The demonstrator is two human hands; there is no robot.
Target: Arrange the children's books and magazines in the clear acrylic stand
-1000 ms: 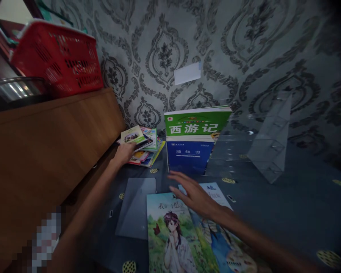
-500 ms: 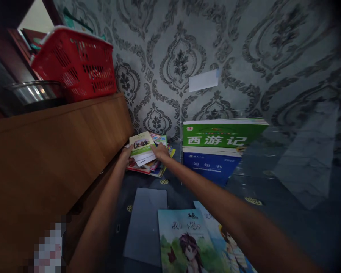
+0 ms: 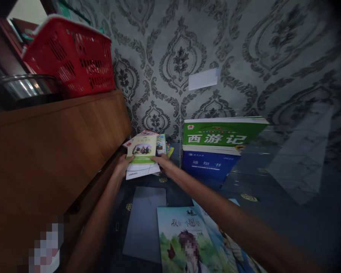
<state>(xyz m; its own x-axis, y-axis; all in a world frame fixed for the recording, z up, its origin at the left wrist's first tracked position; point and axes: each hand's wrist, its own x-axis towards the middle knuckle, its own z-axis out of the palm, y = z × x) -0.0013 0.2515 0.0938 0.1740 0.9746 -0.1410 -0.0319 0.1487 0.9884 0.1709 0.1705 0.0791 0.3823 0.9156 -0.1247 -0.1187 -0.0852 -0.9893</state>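
Grey patterned wallpaper (image 3: pixel 182 57) fills the background, with one white paper strip (image 3: pixel 203 79) on it. To the left stands one wooden cabinet (image 3: pixel 59 136), carrying one red basket (image 3: pixel 88 64) and one metal bowl (image 3: pixel 28 85). Below the wall spreads one dark tabletop (image 3: pixel 176 196) marked with at least three yellow oval motifs.

Both hands are at one cream-and-green booklet (image 3: pixel 142 151), pinching its near corners: the left hand (image 3: pixel 122 167) has its thumb on one side, the right hand (image 3: pixel 165 165) its thumb on the other, while the remaining fingers are mostly hidden. One white printed sheet (image 3: pixel 142 172) juts from under the booklet's near edge; whether it is gripped too, I cannot tell. Just behind and beside the booklet lies one pile of colourful books (image 3: pixel 160 144), too overlapped to count.

Right of the pile, two books stand upright at one clear rack (image 3: pixel 301 163): one blue book (image 3: pixel 207 165) in front of one taller green book (image 3: pixel 216 132). Nearer lie one flat grey panel (image 3: pixel 146 223) and two illustrated books (image 3: pixel 176 223), one partly covered by the right forearm.
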